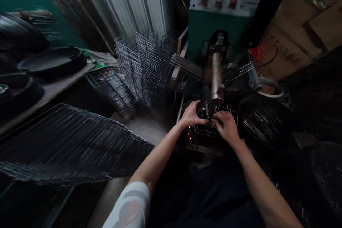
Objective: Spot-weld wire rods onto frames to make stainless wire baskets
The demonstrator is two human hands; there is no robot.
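Under the metal arm (217, 78) of a green machine (197, 28), both hands work close together over a wire grid (207, 130). My left hand (192, 114) reaches in from the left, thumb pointing right, its fingertips at the grid and partly hidden by the machine's tip. Opposite it, my right hand (226, 124) has its fingers bent together near the machine's tip, at a small dark piece too unclear to name. The grid's wires show below and to the right of the hands.
Tall stacks of wire grids (144, 67) stand left of the machine, and a larger stack (80, 146) lies nearer at the left. A dark basin (262, 121) of metal rods is at the right. Cardboard boxes (299, 32) stand behind it.
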